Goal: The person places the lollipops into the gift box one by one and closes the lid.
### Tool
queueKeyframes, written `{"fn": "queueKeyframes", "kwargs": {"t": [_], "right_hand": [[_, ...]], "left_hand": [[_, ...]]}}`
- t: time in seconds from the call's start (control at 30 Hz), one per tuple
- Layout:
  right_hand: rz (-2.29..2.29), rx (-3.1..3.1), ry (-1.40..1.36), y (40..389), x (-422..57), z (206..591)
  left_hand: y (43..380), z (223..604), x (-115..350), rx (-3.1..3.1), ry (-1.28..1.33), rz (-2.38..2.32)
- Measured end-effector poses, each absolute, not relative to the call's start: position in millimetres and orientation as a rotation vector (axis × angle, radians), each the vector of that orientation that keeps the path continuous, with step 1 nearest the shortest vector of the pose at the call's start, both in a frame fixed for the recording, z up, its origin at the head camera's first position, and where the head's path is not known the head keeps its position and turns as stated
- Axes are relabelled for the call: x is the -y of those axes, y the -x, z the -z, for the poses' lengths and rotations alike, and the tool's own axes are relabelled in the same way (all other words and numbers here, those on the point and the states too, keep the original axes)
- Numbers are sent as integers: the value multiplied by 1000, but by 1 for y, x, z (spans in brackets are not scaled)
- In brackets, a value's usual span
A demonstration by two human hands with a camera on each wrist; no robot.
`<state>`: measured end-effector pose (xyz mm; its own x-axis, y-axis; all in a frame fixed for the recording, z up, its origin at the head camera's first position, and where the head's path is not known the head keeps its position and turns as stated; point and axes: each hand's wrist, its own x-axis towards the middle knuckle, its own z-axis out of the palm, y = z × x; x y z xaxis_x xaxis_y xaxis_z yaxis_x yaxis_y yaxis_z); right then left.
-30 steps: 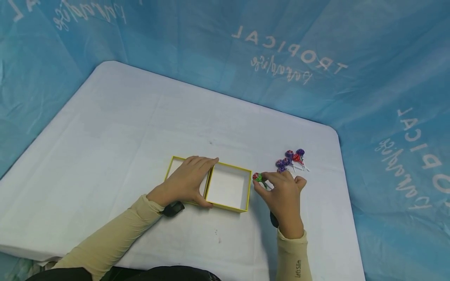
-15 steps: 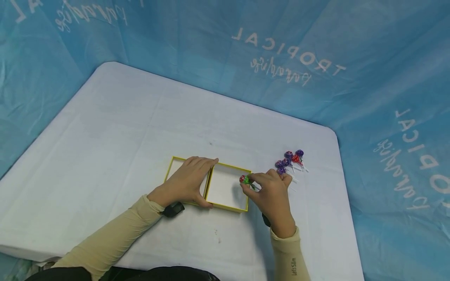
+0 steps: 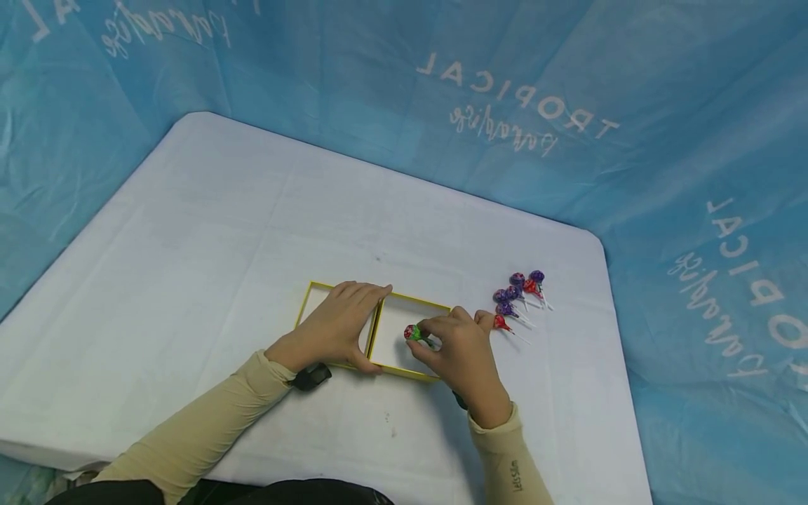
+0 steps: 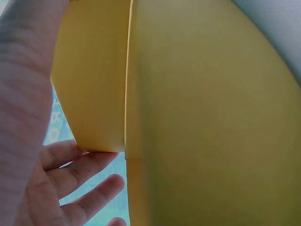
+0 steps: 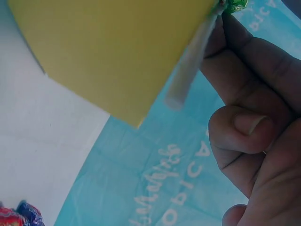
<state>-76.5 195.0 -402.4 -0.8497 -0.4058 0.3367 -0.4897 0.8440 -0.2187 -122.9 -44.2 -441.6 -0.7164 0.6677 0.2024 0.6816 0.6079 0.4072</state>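
Observation:
My left hand (image 3: pixel 334 326) grips across a yellow-edged box (image 3: pixel 416 300) with two white-lined halves. Its thumb is at the near side and its fingers at the far side, covering much of the left half. In the left wrist view, fingertips touch the lower edge of the yellow wall (image 4: pixel 211 108). My right hand (image 3: pixel 463 354) pinches a lollipop (image 3: pixel 412 332) in red and green wrapping over the right half of the box. The right wrist view shows its white stick (image 5: pixel 186 75) pointing away from the wrapped head, beside the box's yellow outside.
Several purple-wrapped lollipops (image 3: pixel 507 308) and a few red-wrapped ones lie to the right of the box, sticks pointing right. One red lollipop (image 3: pixel 501 322) lies right beside the right hand. A white cloth (image 3: pixel 265 210) covers the table, and a blue printed curtain (image 3: pixel 353 84) hangs behind.
My right hand has moved left with the red and green lollipop, from beside the box to over its right half. The left hand and box have stayed put.

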Motion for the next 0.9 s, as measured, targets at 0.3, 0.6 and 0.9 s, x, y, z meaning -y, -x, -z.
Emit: {"fn": "queueKeyframes", "kwargs": {"t": [0.3,0.6,0.9], "right_hand": [[-445,2746,-735,74,-187,408],[-425,2783,-769,72,-180,407],[-362,2814,-819,71,-176,411]], "left_hand": [[124,444,44,2762,1178,666],[123,446,44,2755,1174,645],[121,445,45,2751,1174,667]]}}
